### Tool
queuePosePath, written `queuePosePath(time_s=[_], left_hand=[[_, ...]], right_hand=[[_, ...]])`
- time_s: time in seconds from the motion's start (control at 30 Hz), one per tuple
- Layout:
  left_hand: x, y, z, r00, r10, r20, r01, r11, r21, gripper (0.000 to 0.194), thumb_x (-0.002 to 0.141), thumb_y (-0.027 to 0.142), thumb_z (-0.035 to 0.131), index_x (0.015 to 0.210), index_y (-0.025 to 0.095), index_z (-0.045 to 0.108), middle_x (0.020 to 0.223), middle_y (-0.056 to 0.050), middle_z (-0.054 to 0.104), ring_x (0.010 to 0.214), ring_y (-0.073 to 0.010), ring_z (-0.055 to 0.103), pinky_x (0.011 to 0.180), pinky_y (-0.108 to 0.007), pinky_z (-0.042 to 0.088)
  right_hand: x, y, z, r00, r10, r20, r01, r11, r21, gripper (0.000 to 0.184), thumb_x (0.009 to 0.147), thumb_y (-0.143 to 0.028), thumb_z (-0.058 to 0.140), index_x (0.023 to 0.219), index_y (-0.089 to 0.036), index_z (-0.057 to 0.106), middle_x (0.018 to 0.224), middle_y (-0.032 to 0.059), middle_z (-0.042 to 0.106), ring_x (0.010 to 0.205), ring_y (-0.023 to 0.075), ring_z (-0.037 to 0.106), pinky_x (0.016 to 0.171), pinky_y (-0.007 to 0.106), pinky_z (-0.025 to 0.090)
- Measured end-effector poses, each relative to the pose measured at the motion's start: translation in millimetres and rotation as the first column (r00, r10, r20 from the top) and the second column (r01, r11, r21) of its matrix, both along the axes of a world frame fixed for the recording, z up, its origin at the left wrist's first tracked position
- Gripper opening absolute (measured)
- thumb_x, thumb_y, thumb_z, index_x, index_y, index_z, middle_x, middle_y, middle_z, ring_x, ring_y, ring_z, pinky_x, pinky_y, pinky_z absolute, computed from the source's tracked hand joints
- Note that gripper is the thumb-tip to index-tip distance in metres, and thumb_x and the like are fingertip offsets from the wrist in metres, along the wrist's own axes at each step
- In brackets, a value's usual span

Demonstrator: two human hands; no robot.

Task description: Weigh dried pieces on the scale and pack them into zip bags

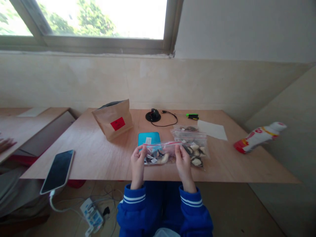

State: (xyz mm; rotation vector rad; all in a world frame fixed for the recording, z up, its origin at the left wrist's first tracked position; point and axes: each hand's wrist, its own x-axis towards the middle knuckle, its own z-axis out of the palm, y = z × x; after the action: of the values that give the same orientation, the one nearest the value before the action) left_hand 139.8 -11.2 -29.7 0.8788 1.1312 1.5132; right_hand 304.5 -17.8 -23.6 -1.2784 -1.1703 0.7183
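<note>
Plywood table: left hand and right hand pinch a zip bag, contents partly hidden

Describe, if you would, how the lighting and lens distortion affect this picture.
In the head view, the window is blown out nearly white, washing out the tree beyond it; wide-angle distortion bends the edges of the plywood table and stretches the black smartphone; the clear zip-top bag shows faint glare.

Zip bag: clear, glossy plastic. Tabletop: smooth, matt plywood. Sack: matt brown kraft paper. Phone screen: glossy glass. Sleeve: blue cloth, matt.
</note>
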Motion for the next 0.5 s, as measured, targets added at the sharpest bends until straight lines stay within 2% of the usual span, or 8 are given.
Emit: queuePosePath(time_s=[0.1, 0.2, 0.33, 0.43, 0.5], left_hand=[[2, 2, 0.5, 0.999, -0.022, -0.023, 0.022, 1.0, 0.011, 0.038, 0.08, 0.05, 0.064, 0.091, 0.014, 0.059, 0.071, -0.003, 0.066, 0.063, -0.0125, 0.061, 0.06, -0.022, 0.048], [8, 3, 4.5, 0.991, 0.093, -0.097, -0.086, 0.994, 0.075, 0.033, 0.083, 0.048, 0.061, 0.089, 0.017, 0.054, 0.068, 0.001, 0.063, 0.053, -0.0093, 0.056, 0.053, -0.02, 0.045], [11, 8, 11.7, 0.923, 0.211, -0.323, -0.17, 0.974, 0.151, 0.024, 0.089, 0.043, 0.053, 0.087, 0.019, 0.052, 0.064, 0.005, 0.056, 0.044, -0.0068, 0.047, 0.044, -0.018, 0.035], [3, 15, 15.4, 0.886, 0.213, -0.413, -0.119, 0.963, 0.242, 0.021, 0.09, 0.039, 0.053, 0.084, 0.019, 0.053, 0.061, 0.005, 0.054, 0.054, -0.0086, 0.053, 0.053, -0.018, 0.04], [-5, 20, 16.8, 0.904, 0.17, -0.393, -0.066, 0.962, 0.265, 0.022, 0.088, 0.04, 0.055, 0.082, 0.019, 0.054, 0.06, 0.005, 0.054, 0.053, -0.0086, 0.052, 0.054, -0.019, 0.041]], right_hand=[[-1, -2, -2.2, 0.995, -0.081, 0.066, 0.078, 0.996, 0.045, 0.044, 0.092, -0.058, 0.04, 0.08, -0.021, 0.061, 0.077, 0.0062, 0.069, 0.076, 0.0227, 0.063, 0.072, 0.033, 0.05], [-7, -4, -4.4, 0.974, -0.179, 0.139, 0.166, 0.981, 0.099, 0.042, 0.094, -0.056, 0.038, 0.074, -0.022, 0.055, 0.066, 0.0046, 0.064, 0.064, 0.0207, 0.059, 0.064, 0.032, 0.046], [-13, -4, -5.3, 0.942, -0.309, 0.131, 0.295, 0.948, 0.121, 0.041, 0.094, -0.055, 0.037, 0.074, -0.023, 0.053, 0.057, 0.0028, 0.057, 0.057, 0.0204, 0.054, 0.058, 0.032, 0.042], [-12, -1, -2.1, 0.954, -0.283, 0.101, 0.272, 0.956, 0.113, 0.041, 0.093, -0.056, 0.039, 0.075, -0.022, 0.054, 0.059, 0.0034, 0.058, 0.058, 0.0201, 0.055, 0.059, 0.032, 0.044], [-10, 2, 1.6, 0.977, -0.21, 0.033, 0.207, 0.975, 0.083, 0.039, 0.092, -0.055, 0.043, 0.078, -0.021, 0.056, 0.063, 0.0046, 0.063, 0.06, 0.0199, 0.058, 0.06, 0.032, 0.046]])
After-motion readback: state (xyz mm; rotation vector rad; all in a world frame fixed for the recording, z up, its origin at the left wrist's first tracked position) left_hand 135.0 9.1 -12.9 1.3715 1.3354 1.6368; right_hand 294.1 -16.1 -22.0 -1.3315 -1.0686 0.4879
